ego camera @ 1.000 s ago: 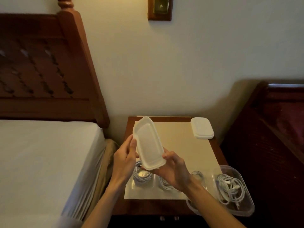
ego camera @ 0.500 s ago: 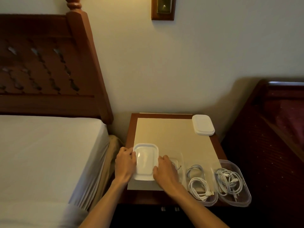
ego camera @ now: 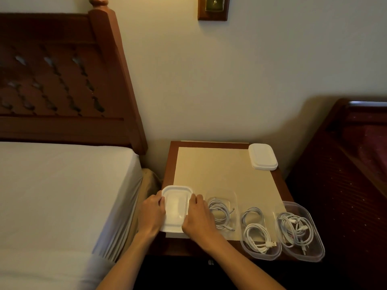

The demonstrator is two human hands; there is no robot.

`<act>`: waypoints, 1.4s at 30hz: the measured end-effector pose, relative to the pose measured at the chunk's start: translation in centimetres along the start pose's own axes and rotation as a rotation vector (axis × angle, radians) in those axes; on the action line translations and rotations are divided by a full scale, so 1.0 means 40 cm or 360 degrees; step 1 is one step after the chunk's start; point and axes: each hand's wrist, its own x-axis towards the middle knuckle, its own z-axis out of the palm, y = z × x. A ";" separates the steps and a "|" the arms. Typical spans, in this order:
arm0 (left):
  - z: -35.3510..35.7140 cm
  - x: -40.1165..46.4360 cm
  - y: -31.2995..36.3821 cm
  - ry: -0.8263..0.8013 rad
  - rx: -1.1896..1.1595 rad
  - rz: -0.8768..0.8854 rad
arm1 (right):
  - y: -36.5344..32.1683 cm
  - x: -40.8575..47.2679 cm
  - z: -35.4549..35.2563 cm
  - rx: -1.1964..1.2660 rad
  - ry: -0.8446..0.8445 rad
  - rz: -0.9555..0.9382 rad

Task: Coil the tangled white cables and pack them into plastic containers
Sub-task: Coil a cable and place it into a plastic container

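Observation:
A white lid (ego camera: 176,208) lies flat on the leftmost container at the nightstand's front left. My left hand (ego camera: 151,214) presses its left edge and my right hand (ego camera: 198,217) presses its right edge. To the right stand three open clear plastic containers in a row: one (ego camera: 233,197) with a coiled white cable (ego camera: 219,212), a second (ego camera: 246,246) with a coiled cable (ego camera: 256,235), and a third (ego camera: 314,233) with a looser bundle of white cables (ego camera: 295,229). What is under the lid is hidden.
A stack of white lids (ego camera: 262,156) sits at the nightstand's back right corner. A beige mat (ego camera: 213,170) covers the wooden nightstand (ego camera: 167,164). A bed (ego camera: 62,195) lies on the left, dark wooden furniture (ego camera: 345,174) on the right.
The lid was held tilted up in both hands one second ago; it has since been lowered flat onto the leftmost container, and both hands now press on its edges.

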 end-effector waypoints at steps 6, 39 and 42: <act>-0.001 -0.013 -0.014 0.0008 -0.0080 -0.0021 | -0.028 0.000 0.017 -0.0013 0.0075 0.0161; 0.034 -0.016 -0.064 -0.0439 -0.0245 0.0149 | -0.016 0.077 0.127 -0.0213 0.0282 -0.0302; 0.038 -0.018 -0.063 -0.0424 -0.0250 0.0152 | -0.004 0.079 0.137 -0.0219 0.0030 -0.0322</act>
